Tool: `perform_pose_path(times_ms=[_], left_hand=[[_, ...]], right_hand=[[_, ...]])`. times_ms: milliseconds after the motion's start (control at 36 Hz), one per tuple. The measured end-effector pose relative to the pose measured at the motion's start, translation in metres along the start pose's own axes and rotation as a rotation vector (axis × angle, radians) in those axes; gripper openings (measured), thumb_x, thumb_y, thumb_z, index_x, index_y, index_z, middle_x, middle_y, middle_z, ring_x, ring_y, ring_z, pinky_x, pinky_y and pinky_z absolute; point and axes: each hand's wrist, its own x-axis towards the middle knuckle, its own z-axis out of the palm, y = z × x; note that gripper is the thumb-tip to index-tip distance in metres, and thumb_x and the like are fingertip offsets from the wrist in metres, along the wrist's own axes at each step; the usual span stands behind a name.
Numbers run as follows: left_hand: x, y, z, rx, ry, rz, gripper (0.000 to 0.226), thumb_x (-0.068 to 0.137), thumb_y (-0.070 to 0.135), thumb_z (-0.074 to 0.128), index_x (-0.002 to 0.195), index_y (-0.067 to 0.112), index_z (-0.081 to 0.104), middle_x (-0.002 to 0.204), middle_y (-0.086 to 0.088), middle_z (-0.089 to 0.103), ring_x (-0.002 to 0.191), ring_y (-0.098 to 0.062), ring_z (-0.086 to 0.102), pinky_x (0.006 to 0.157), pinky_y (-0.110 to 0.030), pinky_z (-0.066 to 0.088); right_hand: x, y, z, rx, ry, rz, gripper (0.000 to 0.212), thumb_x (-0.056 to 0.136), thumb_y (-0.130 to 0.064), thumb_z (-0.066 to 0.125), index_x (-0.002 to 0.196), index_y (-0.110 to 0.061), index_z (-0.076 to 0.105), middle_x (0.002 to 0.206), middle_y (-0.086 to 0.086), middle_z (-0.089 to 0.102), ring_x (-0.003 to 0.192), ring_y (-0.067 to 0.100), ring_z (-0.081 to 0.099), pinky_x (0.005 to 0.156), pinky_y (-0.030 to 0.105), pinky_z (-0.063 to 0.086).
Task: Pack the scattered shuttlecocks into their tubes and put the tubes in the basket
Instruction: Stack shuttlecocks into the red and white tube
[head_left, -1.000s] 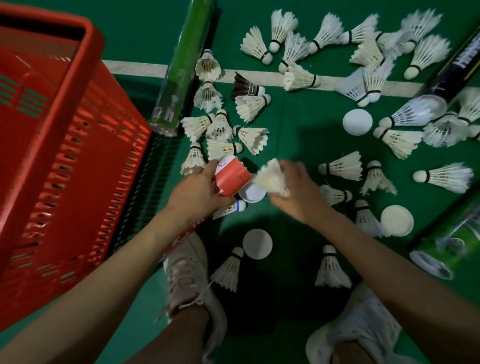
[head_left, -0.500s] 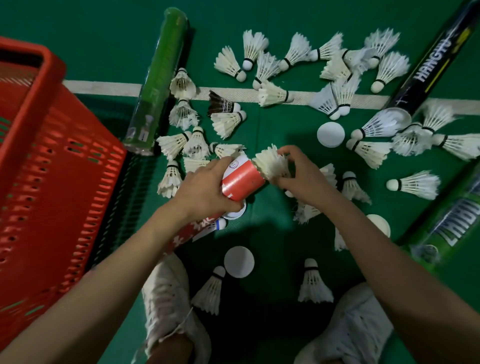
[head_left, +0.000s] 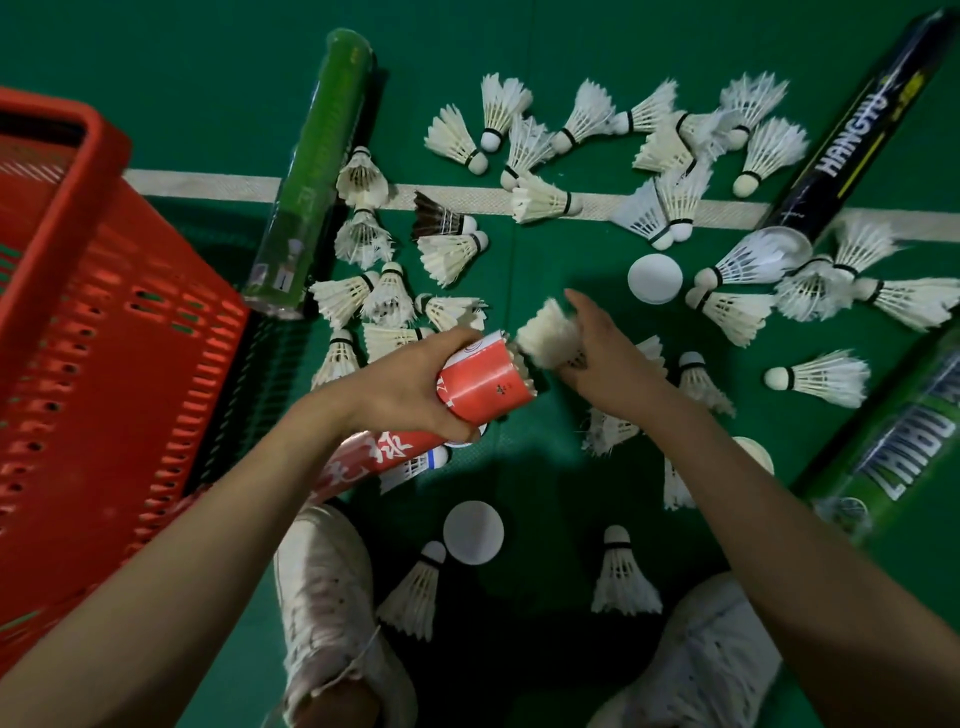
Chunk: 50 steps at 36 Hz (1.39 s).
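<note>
Hands are meeting at the mouth of the red tube (head_left: 483, 384): the left hand (head_left: 410, 384) is gripping it just behind the open end, and the right hand (head_left: 613, 364) is holding a shuttlecock (head_left: 545, 335) right at that opening. The shuttlecock is too blurred to show which end is leading. The tube's long axis is running from the mouth, which is facing the right hand, back under the left forearm toward the person. Any push into it would therefore be travelling leftward along that line, with the right hand nearer the opening. Feather tips are already showing at the rim, so the tube is looking close to full. The basket (head_left: 119, 332) is waiting outside the left hand, well apart from the tube. Loose shuttlecocks (head_left: 452, 254) are lying beyond and around both hands. One white cap (head_left: 654, 278) is lying just past the right hand's fingers and another (head_left: 472, 525) nearer the person. A green tube (head_left: 311, 182) is lying beyond the left hand, and a black tube (head_left: 857, 130) is lying far beyond the right. Nothing is blocking the mouth.
</note>
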Motion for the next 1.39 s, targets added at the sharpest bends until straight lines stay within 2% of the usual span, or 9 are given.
perform_pose_path(times_ms=[111, 306, 528, 667, 806, 889, 972, 1139, 1389], left_hand=[[0.0, 0.0, 0.002, 0.065, -0.053, 0.07, 0.09, 0.056, 0.037, 0.08, 0.136, 0.023, 0.041, 0.145, 0.013, 0.024, 0.131, 0.0, 0.028, 0.105, -0.015, 0.025], [-0.004, 0.001, 0.0, -0.077, -0.061, -0.006, 0.082, 0.064, 0.013, 0.086, 0.132, 0.022, 0.042, 0.107, -0.002, 0.063, 0.089, -0.013, 0.066, 0.079, -0.031, 0.056], [0.005, 0.001, -0.001, -0.081, 0.097, -0.027, 0.082, 0.064, 0.013, 0.085, 0.132, 0.021, 0.041, 0.1, 0.006, 0.061, 0.08, -0.007, 0.064, 0.066, -0.018, 0.052], [0.012, -0.007, -0.011, -0.045, 0.146, -0.042, 0.084, 0.065, 0.021, 0.084, 0.135, 0.025, 0.038, 0.11, 0.001, 0.061, 0.096, -0.017, 0.063, 0.082, -0.031, 0.053], [0.018, -0.005, 0.007, 0.134, 0.072, -0.047, 0.119, 0.068, 0.03, 0.083, 0.153, 0.023, -0.001, 0.158, 0.002, -0.004, 0.14, -0.019, 0.023, 0.107, -0.025, 0.029], [0.019, -0.009, 0.011, 0.134, 0.154, -0.035, 0.109, 0.064, 0.033, 0.083, 0.149, 0.019, 0.017, 0.149, 0.0, 0.021, 0.128, -0.02, 0.039, 0.103, -0.032, 0.039], [0.017, -0.01, 0.009, 0.12, 0.202, -0.03, 0.091, 0.054, 0.045, 0.078, 0.133, 0.018, 0.04, 0.114, 0.0, 0.052, 0.103, -0.02, 0.054, 0.084, -0.033, 0.047], [0.013, -0.006, 0.012, 0.128, 0.309, 0.034, 0.072, 0.056, 0.037, 0.08, 0.118, 0.021, 0.048, 0.1, 0.003, 0.057, 0.089, -0.017, 0.055, 0.072, -0.028, 0.044], [0.014, -0.002, 0.014, 0.198, 0.35, 0.011, 0.078, 0.054, 0.044, 0.077, 0.122, 0.02, 0.047, 0.105, 0.0, 0.06, 0.093, -0.022, 0.056, 0.082, -0.039, 0.049]], right_hand=[[-0.004, -0.004, 0.004, 0.062, -0.075, -0.077, 0.077, 0.084, -0.006, 0.066, 0.146, -0.025, 0.023, 0.147, 0.007, 0.037, 0.13, 0.024, 0.041, 0.106, 0.037, 0.032], [-0.006, -0.004, 0.006, 0.129, -0.053, -0.13, 0.07, 0.084, -0.01, 0.068, 0.141, -0.031, 0.033, 0.141, 0.004, 0.046, 0.118, 0.02, 0.05, 0.1, 0.038, 0.04], [-0.003, -0.001, 0.005, 0.09, -0.002, -0.137, 0.065, 0.084, -0.008, 0.067, 0.138, -0.026, 0.036, 0.136, 0.005, 0.05, 0.113, 0.021, 0.055, 0.093, 0.036, 0.044], [-0.006, 0.011, -0.017, 0.167, 0.087, -0.07, 0.072, 0.084, -0.012, 0.069, 0.143, -0.027, 0.032, 0.145, 0.003, 0.04, 0.125, 0.02, 0.047, 0.104, 0.038, 0.041], [-0.009, 0.004, -0.024, 0.353, 0.209, -0.084, 0.056, 0.083, -0.016, 0.069, 0.127, -0.037, 0.042, 0.133, 0.002, 0.045, 0.117, 0.023, 0.053, 0.099, 0.045, 0.047], [-0.01, -0.008, -0.024, 0.517, 0.332, 0.023, 0.031, 0.082, -0.022, 0.071, 0.105, -0.026, 0.05, 0.117, 0.008, 0.057, 0.097, 0.024, 0.061, 0.08, 0.037, 0.055], [-0.012, -0.017, -0.021, 0.742, 0.392, 0.107, 0.022, 0.082, -0.029, 0.071, 0.094, -0.017, 0.057, 0.101, 0.006, 0.066, 0.095, 0.025, 0.062, 0.085, 0.042, 0.052], [-0.021, -0.028, -0.008, 0.673, 0.39, 0.026, 0.021, 0.092, -0.037, 0.056, 0.087, -0.017, 0.06, 0.081, -0.002, 0.061, 0.071, 0.005, 0.051, 0.069, 0.027, 0.042], [-0.026, -0.039, 0.02, 0.436, 0.3, -0.135, 0.032, 0.1, -0.031, 0.039, 0.122, -0.015, 0.056, 0.115, -0.003, 0.054, 0.108, 0.006, 0.047, 0.09, 0.006, 0.032]])
